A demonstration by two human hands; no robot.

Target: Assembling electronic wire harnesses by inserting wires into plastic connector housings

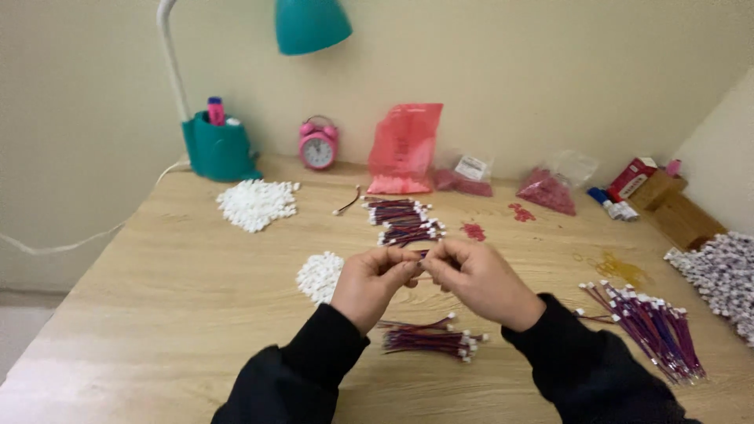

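Observation:
My left hand point(375, 276) and my right hand point(477, 279) meet above the wooden table point(181, 298), fingertips pinched together on a short red-and-dark wire lead point(422, 254) that is mostly hidden by the fingers. Just below my hands lies a small bundle of wire leads with white connectors point(428, 338). A little pile of white plastic connectors point(320, 275) sits left of my left hand. Further back lies another stack of wire leads point(402, 221).
A larger white connector pile point(256, 203) lies at back left near a teal desk lamp point(222, 141) and a pink alarm clock point(317, 144). Red plastic bags point(404, 149) lean on the wall. More wire bundles point(648, 322), yellow rubber bands point(620, 268) and a wooden box point(677, 212) are on the right.

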